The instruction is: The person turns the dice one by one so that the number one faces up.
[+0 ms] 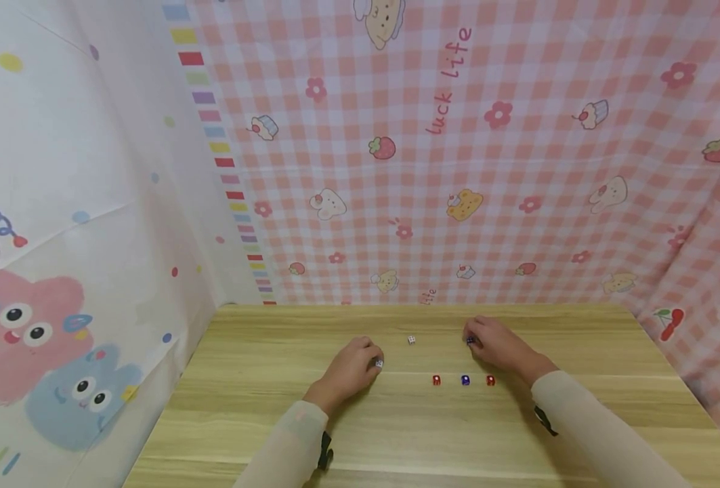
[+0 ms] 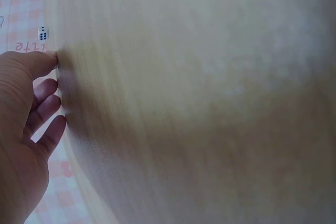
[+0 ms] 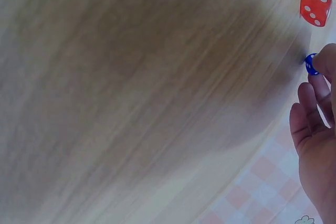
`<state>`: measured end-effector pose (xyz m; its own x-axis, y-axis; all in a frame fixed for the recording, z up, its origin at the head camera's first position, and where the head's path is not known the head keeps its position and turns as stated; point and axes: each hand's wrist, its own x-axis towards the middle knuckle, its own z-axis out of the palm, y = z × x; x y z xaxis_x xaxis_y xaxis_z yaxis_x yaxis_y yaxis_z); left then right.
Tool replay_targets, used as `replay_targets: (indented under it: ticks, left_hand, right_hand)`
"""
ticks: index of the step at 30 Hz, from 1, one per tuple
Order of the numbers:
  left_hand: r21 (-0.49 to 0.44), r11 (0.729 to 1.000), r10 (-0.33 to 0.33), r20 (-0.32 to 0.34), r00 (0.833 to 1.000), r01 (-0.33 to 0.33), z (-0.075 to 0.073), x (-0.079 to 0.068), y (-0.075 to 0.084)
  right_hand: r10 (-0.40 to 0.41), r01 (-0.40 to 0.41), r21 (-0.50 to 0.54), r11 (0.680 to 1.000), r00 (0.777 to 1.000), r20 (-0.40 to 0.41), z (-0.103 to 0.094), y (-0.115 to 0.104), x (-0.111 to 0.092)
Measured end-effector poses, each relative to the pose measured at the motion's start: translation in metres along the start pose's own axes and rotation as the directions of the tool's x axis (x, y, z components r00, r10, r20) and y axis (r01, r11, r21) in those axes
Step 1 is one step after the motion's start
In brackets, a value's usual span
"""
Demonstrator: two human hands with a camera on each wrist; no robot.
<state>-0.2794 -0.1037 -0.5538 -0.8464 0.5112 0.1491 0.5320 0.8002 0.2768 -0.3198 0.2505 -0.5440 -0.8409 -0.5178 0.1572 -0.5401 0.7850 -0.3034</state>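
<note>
In the head view my left hand (image 1: 347, 369) pinches a white die (image 1: 379, 364) between thumb and index finger, low over the wooden table. The left wrist view shows the thumb and fingertips of this hand (image 2: 31, 98) at the tabletop, with the held die hidden. A second white die (image 1: 411, 339) sits apart, between the two hands. Farther right, my right hand (image 1: 498, 344) holds a dark blue die (image 1: 471, 341) by its fingertips. The right wrist view has this blue die (image 3: 311, 64) under the thumb, close to the table surface.
Nearer me, a red die (image 1: 436, 380), a blue die (image 1: 465, 380) and another red die (image 1: 490, 381) stand spaced in a row on the wooden table (image 1: 396, 434). Behind the table's back edge hangs a pink checked cloth (image 1: 360, 203); a white printed cloth (image 1: 110, 257) hangs at left.
</note>
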Motion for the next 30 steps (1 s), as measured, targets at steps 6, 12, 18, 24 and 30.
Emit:
replay_targets:
  ticks: [6,12,18,24,30]
  left_hand:
    - [-0.003,1.000,-0.001,-0.001,1.000,0.001,-0.0016,0.0015,0.0004]
    - [0.008,1.000,0.010,-0.007,1.000,-0.010,-0.0015,0.0030,-0.0005]
    - [0.010,1.000,0.008,-0.002,1.000,-0.008,-0.0027,0.0023,-0.0006]
    - [-0.003,1.000,-0.005,0.010,1.000,0.005,-0.0009,-0.0001,0.0001]
    - [0.008,1.000,0.000,0.000,1.000,0.000,0.0037,-0.0004,-0.0021]
  right_hand:
    - [-0.035,0.035,-0.025,0.999,0.999,-0.020,-0.0017,0.0018,-0.0005]
    - [-0.029,0.028,-0.022,0.999,0.999,-0.020,-0.0016,0.0014,-0.0011]
    - [0.011,-0.011,0.002,1.000,1.000,0.012,-0.0029,0.0006,-0.0011]
    - [0.020,-0.020,0.022,1.000,1.000,0.019,-0.0004,0.0038,-0.0011]
    - [0.026,-0.026,0.031,0.999,1.000,0.015,0.0024,0.0056,-0.0030]
